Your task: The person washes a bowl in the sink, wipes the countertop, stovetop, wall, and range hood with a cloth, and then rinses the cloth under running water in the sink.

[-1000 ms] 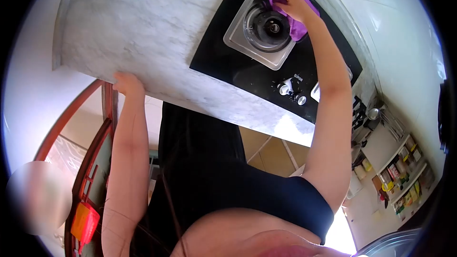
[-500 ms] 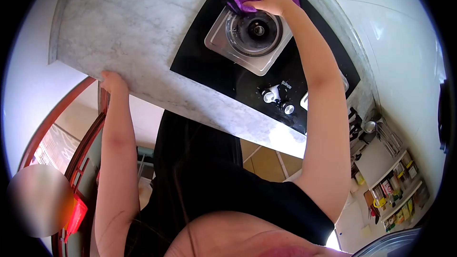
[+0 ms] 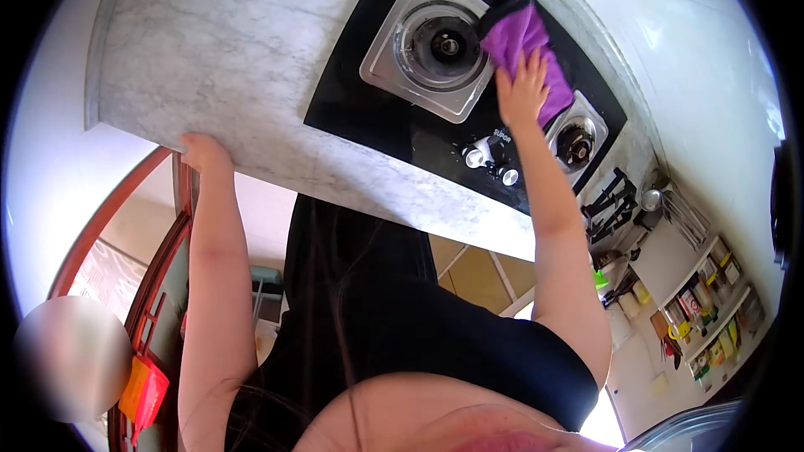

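A purple cloth (image 3: 523, 38) with a black end lies on the black gas stove (image 3: 402, 130), between its two burners. My right hand (image 3: 523, 88) presses flat on the cloth, fingers stretched and apart. To its left is the large burner (image 3: 448, 46) on a square metal plate, without a pan support. The smaller burner (image 3: 578, 142) is close by on the right, partly behind my forearm. Two silver knobs (image 3: 476, 156) sit nearer the front edge. At the left, my left hand (image 3: 205, 153) is closed on the edge of the marble countertop (image 3: 209, 50); its fingers are partly hidden.
Black pan supports (image 3: 611, 205) stand at the right beyond the stove. Shelves of bottles and packets (image 3: 703, 310) are lower right, near a ladle (image 3: 651, 199). A wooden door frame (image 3: 163, 243) with a red hanging item (image 3: 144, 393) is at the left.
My right hand has slid the purple cloth from the far side of the large burner rightward and nearer, to between the burners. My left hand has stayed at the counter edge.
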`<state>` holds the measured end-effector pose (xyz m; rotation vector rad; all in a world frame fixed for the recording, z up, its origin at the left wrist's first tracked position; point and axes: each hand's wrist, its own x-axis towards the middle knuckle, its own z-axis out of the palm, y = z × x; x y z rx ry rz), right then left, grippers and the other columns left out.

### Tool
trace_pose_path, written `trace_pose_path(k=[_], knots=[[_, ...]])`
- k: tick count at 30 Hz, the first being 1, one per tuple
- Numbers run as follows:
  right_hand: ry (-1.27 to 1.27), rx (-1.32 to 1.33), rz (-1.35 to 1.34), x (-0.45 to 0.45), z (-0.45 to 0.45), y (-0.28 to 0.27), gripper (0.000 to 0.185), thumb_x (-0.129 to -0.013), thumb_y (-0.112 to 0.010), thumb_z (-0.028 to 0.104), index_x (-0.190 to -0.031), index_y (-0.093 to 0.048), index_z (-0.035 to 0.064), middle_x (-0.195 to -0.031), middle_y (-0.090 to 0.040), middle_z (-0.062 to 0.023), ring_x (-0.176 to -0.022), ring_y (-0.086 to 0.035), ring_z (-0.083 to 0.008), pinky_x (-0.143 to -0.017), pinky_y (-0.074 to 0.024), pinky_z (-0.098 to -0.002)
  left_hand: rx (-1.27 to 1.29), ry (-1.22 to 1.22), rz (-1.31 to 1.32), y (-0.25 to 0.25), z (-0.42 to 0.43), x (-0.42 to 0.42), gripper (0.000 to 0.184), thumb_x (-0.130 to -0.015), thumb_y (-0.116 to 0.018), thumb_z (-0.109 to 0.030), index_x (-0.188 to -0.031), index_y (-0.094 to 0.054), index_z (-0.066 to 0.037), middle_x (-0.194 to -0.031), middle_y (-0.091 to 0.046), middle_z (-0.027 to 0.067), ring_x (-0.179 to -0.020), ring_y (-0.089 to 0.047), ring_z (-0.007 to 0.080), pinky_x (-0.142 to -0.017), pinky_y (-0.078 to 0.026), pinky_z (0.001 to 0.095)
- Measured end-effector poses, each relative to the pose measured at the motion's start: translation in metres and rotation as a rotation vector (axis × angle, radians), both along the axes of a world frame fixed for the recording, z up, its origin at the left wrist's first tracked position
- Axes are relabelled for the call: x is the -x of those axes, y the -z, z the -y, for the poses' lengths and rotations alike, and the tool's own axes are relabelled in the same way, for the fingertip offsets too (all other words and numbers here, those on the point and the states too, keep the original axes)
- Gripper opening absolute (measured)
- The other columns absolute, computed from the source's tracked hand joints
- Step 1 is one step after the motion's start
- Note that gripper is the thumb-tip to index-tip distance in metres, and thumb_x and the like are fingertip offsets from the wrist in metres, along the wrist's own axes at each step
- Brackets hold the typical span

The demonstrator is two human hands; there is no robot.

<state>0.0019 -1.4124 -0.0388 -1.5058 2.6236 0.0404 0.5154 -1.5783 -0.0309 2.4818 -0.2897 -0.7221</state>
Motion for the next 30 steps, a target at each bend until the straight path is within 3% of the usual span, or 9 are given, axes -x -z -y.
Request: trace_pose_path(k=[2,6,10,16,20,24,26,28,30], knots=[[-0.135,-0.163,0.082,-0.031,-0.039,-0.007,0.066,-0.092,-0.049,0.048,-0.145,-0.036,0.0123,-0.156,-0.019,-0.0145,-0.146,-0.011,-0.0360,-0.108,-0.0205,-0.0661,0.019,0.024,-0.021,-0.004,-0.002,0.003,0.072,-0.092,-0.039,-0.046,-0.136,-0.030,0.010,-0.133,-0.047,0.0309,-0.116,-0.053,0.0419,-0.099,-0.043,0.0446],[-0.548,-0.446,0.254,-0.007,-0.078,-0.021,0.062,-0.089,-0.050,0.053,-0.143,-0.041,0.0241,-0.156,-0.022,-0.0087,-0.146,-0.012,-0.0328,-0.109,-0.0175,-0.0643,0.005,-0.016,0.003,-0.002,0.001,0.004,0.072,-0.092,-0.038,-0.046,-0.136,-0.029,0.010,-0.132,-0.046,0.0316,-0.116,-0.052,0.0427,-0.100,-0.042,0.0455],[-0.654,-0.572,0.113,0.026,-0.021,-0.034,0.061,-0.083,-0.058,0.052,-0.139,-0.046,0.0307,-0.152,-0.032,-0.0045,-0.143,-0.021,-0.0302,-0.109,-0.0221,-0.0627,-0.011,-0.038,0.018,0.002,0.004,0.002,0.071,-0.092,-0.039,-0.046,-0.135,-0.029,0.010,-0.132,-0.046,0.0318,-0.116,-0.052,0.0433,-0.100,-0.042,0.0462],[-0.108,0.107,0.058,0.103,0.063,0.009,0.058,-0.089,-0.052,0.044,-0.144,-0.038,0.0324,-0.157,-0.024,-0.0036,-0.145,-0.019,-0.0264,-0.109,-0.0214,-0.0637,0.037,-0.038,0.019,0.009,0.002,-0.001,0.072,-0.091,-0.041,-0.046,-0.136,-0.029,0.010,-0.133,-0.046,0.0319,-0.116,-0.052,0.0436,-0.098,-0.043,0.0463],[-0.010,0.161,0.017,0.066,0.122,0.022,0.054,-0.094,-0.042,0.048,-0.146,-0.036,0.0309,-0.155,-0.028,-0.0033,-0.144,-0.023,-0.0236,-0.107,-0.0214,-0.0652,0.014,-0.047,0.052,0.014,0.003,-0.003,0.073,-0.091,-0.041,-0.046,-0.136,-0.029,0.010,-0.134,-0.045,0.0318,-0.116,-0.052,0.0429,-0.098,-0.044,0.0456],[-0.048,0.575,0.462,0.063,0.183,0.054,0.050,-0.097,-0.042,0.039,-0.141,-0.043,0.0147,-0.144,-0.043,-0.0138,-0.136,-0.037,-0.0295,-0.109,-0.0286,-0.0454,-0.022,-0.050,0.049,-0.004,0.005,0.008,0.073,-0.091,-0.042,-0.046,-0.135,-0.031,0.011,-0.135,-0.044,0.0315,-0.116,-0.052,0.0416,-0.098,-0.044,0.0445],[0.296,0.943,1.230,0.031,0.224,0.030,0.047,-0.099,-0.040,0.030,-0.135,-0.046,0.0001,-0.140,-0.043,-0.0261,-0.132,-0.041,-0.0333,-0.107,-0.0326,-0.0333,0.035,-0.043,0.028,0.007,0.003,0.001,0.073,-0.091,-0.042,-0.045,-0.134,-0.032,0.012,-0.135,-0.044,0.0313,-0.117,-0.053,0.0408,-0.097,-0.045,0.0438],[-0.372,0.388,0.581,-0.001,0.269,0.017,0.058,-0.091,-0.052,0.049,-0.145,-0.038,0.0319,-0.156,-0.025,-0.0068,-0.145,-0.017,-0.0312,-0.110,-0.0213,-0.0626,0.058,-0.048,0.010,0.010,0.005,0.000,0.073,-0.091,-0.043,-0.045,-0.133,-0.033,0.013,-0.134,-0.046,0.0311,-0.115,-0.054,0.0405,-0.095,-0.046,0.0433],[-0.595,0.079,0.173,-0.037,0.276,-0.019,0.058,-0.093,-0.043,0.055,-0.146,-0.036,0.0316,-0.155,-0.028,-0.0068,-0.144,-0.021,-0.0276,-0.110,-0.0230,-0.0608,0.065,-0.033,0.005,0.017,0.003,-0.007,0.073,-0.090,-0.043,-0.045,-0.133,-0.033,0.014,-0.132,-0.048,0.0307,-0.114,-0.055,0.0402,-0.094,-0.047,0.0428]])
